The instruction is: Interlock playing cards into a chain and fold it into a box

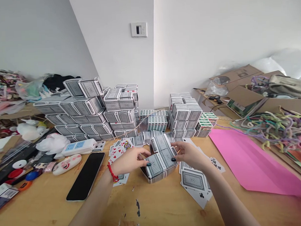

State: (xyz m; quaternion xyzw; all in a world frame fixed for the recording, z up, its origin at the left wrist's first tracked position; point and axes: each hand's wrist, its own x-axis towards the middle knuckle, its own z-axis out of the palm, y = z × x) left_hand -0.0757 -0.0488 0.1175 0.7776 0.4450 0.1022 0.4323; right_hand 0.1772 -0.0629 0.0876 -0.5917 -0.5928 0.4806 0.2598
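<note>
A box built of playing cards [156, 165], with grey patterned backs outward, sits at the table's middle in front of me. My left hand [134, 158] grips its left side, the thumb near the front corner and the fingers bent behind. On the other side my right hand [187, 153] holds the box's right edge between thumb and fingers. A dark gap shows in the box's top at the back left. Loose playing cards [193, 179] lie beside my right wrist, some face down. More loose cards [117, 152], mostly face up, are spread behind my left wrist.
Stacked card boxes rise at the back left [87, 107] and back right [186, 111], with green card packs [157, 122] between. A black phone [86, 176], a white power strip [79, 146] and plush toys [53, 144] lie left. Pink paper [256, 165] and tangled pipe cleaners [279, 128] lie right.
</note>
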